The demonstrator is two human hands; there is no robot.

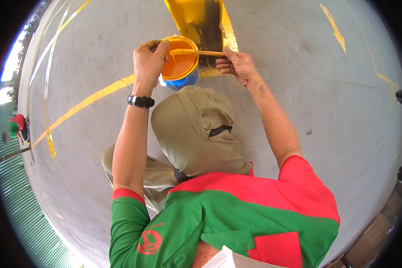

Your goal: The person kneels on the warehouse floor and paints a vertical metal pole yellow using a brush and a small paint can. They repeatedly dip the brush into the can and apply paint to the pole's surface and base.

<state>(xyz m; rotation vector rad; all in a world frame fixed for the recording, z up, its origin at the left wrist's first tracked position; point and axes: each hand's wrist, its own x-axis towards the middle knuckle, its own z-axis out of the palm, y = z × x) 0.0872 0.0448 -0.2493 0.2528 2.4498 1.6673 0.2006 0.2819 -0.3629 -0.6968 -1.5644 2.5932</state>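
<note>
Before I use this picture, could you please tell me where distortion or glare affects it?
In the head view, the yellow floor line and green corrugated panel bow; the opening at upper left is washed-out white; the paint bucket, near top centre, looks reasonably clear.

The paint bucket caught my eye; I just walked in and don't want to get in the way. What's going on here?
A crouching person holds a paint-coated brush by its wooden handle in the right hand, its head over the open blue bucket of orange-yellow paint. The left hand is at the bucket's left rim; whether it grips is unclear. Just beyond stands a yellow-and-dark object.
</note>
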